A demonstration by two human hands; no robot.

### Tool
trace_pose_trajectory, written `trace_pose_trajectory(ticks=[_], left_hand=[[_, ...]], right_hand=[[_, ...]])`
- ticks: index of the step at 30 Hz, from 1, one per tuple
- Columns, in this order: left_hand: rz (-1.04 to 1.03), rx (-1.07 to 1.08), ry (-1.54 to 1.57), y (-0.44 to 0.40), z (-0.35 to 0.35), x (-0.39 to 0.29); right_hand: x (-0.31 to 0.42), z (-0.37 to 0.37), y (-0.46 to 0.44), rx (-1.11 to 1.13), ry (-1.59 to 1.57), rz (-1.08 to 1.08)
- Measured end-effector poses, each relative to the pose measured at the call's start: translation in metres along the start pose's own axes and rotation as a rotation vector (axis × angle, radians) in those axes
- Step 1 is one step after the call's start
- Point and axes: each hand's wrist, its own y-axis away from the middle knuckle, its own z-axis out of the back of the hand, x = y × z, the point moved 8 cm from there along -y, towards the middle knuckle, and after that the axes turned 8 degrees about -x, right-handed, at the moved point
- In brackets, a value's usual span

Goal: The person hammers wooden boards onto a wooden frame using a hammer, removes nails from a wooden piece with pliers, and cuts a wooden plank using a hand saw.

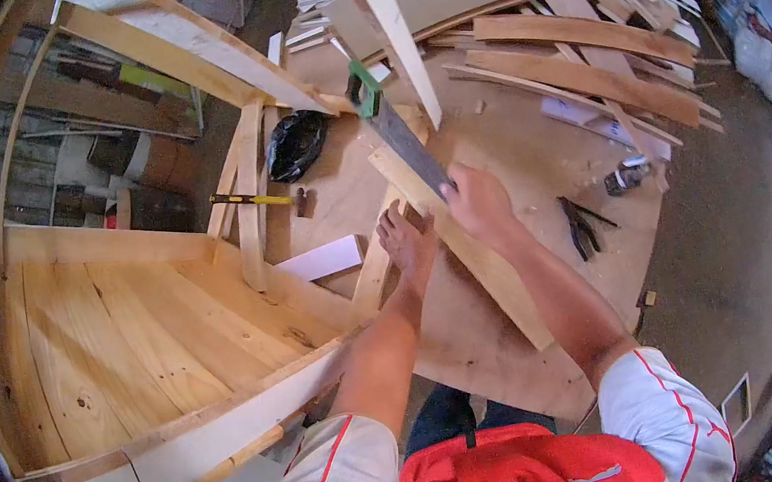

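My right hand is closed on a handsaw at the blade end away from its green handle, which points away from me. The blade lies slanted across the far part of a pale wooden plank. That plank runs diagonally toward me over the worktable. My left hand rests with fingers apart at the plank's left side, on a second wooden strip. Whether its fingertips press the plank too, I cannot tell.
On the left stands a large wooden frame with a boarded panel. A hammer, a black plastic bag, pliers and a dark bottle-like object lie around. Wood offcuts pile up at the back right.
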Motion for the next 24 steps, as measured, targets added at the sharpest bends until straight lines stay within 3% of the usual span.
trace_pose_trajectory(ticks=[3, 5, 7, 9, 12, 17, 20, 23, 24], left_hand=[[0.413, -0.045, 0.46, 0.038, -0.028, 0.018], [0.579, -0.036, 0.409, 0.054, -0.066, 0.04], [0.5, 0.099, 0.762, 0.056, -0.148, 0.078], [0.535, 0.17, 0.695, 0.066, -0.086, 0.022], [0.414, 0.159, 0.924, 0.068, -0.094, 0.018], [0.148, 0.338, 1.024, 0.104, -0.022, -0.031], [-0.131, 0.35, 0.76, 0.128, -0.012, -0.048], [-0.245, 0.584, 0.622, 0.164, -0.014, -0.07], [-0.288, 0.61, 0.617, 0.178, -0.014, -0.074]], right_hand=[[-0.016, 0.051, 0.074, 0.062, 0.013, -0.025], [-0.025, 0.079, 0.122, 0.072, -0.054, -0.105], [-0.038, 0.109, 0.181, 0.029, -0.076, -0.196], [-0.045, 0.132, 0.233, -0.05, -0.064, -0.229], [-0.058, 0.156, 0.309, -0.095, 0.08, -0.39], [-0.085, 0.16, 0.43, -0.402, 0.015, -0.683], [-0.112, 0.126, 0.494, -0.639, -0.157, -0.842], [-0.089, 0.098, 0.508, -0.851, -0.528, -1.143], [-0.112, 0.074, 0.525, -0.868, -0.51, -1.122]])
